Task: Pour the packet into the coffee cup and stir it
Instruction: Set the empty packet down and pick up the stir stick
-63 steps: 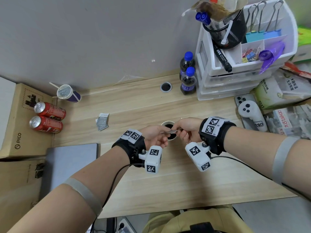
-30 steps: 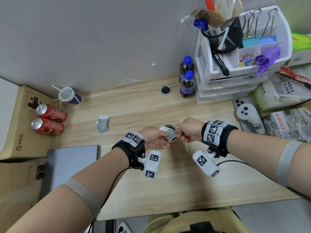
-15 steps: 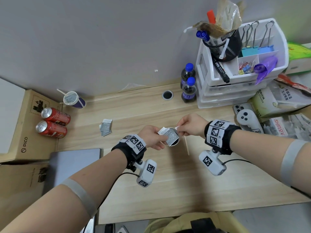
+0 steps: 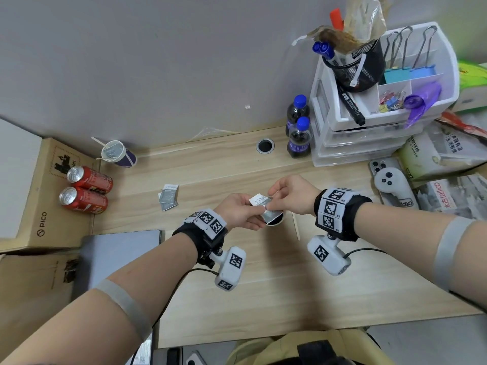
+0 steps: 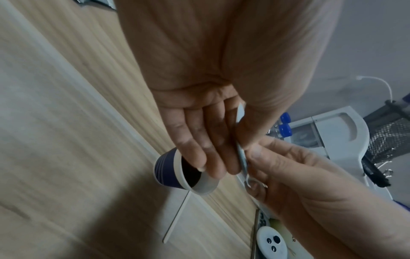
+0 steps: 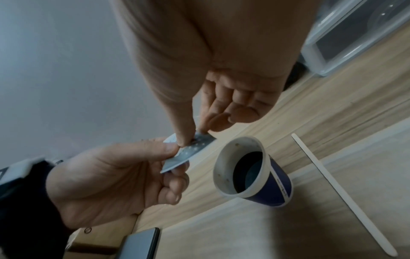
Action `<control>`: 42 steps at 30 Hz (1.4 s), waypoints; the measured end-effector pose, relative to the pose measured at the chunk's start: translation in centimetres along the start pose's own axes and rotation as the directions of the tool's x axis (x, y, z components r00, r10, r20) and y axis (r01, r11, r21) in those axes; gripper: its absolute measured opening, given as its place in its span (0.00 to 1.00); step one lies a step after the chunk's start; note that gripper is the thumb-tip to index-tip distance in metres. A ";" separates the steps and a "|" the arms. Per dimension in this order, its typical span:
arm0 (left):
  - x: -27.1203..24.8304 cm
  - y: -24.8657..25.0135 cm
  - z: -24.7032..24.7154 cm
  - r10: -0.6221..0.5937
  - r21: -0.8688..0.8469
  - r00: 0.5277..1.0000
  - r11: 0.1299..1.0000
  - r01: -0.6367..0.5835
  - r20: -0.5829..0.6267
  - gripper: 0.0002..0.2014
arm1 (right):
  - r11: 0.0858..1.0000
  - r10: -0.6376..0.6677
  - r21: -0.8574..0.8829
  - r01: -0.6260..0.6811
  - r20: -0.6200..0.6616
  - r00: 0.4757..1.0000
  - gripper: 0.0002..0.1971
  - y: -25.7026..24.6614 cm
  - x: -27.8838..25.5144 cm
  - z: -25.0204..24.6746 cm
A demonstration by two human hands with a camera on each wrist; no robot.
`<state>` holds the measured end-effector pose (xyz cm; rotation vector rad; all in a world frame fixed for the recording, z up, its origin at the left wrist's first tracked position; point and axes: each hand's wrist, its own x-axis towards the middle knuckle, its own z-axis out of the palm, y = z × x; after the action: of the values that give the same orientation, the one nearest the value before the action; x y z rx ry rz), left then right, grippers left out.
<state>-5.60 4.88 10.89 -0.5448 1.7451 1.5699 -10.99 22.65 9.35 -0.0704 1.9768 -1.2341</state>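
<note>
A small grey-and-white packet hangs just above a blue paper cup with dark coffee in it. My left hand pinches the packet's left part between thumb and fingers. My right hand pinches its top edge from the right. A flat wooden stir stick lies on the desk right of the cup.
Spare packets lie left of centre. Two red cans and a second cup stand at the far left. Two bottles, a white drawer unit, a controller and a laptop ring the work area.
The stir stick left my right hand and now lies on the desk. Both hands have lifted the packet above the cup, with my right hand now pinching its top edge.
</note>
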 end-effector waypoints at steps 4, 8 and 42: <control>0.1 0.0 -0.1 0.013 -0.054 0.997 0.998 -0.017 -0.071 0.07 | 1.000 0.001 -0.027 -0.002 -0.026 1.000 0.20 -0.5 -0.2 0.5; -0.1 -0.2 -0.5 0.055 -0.122 0.994 0.990 -0.066 -0.094 0.07 | 0.972 0.057 0.219 -0.085 0.131 0.990 0.10 -1.8 -0.9 1.3; -1.9 -3.7 -6.5 0.011 -0.185 0.999 0.983 -0.017 -0.035 0.09 | 0.979 0.100 0.154 -0.135 0.219 0.971 0.05 -3.4 1.3 6.5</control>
<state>-3.13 -2.36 9.85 -0.6537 1.6393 1.7541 -8.91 15.50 9.84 0.0010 1.6657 -1.2565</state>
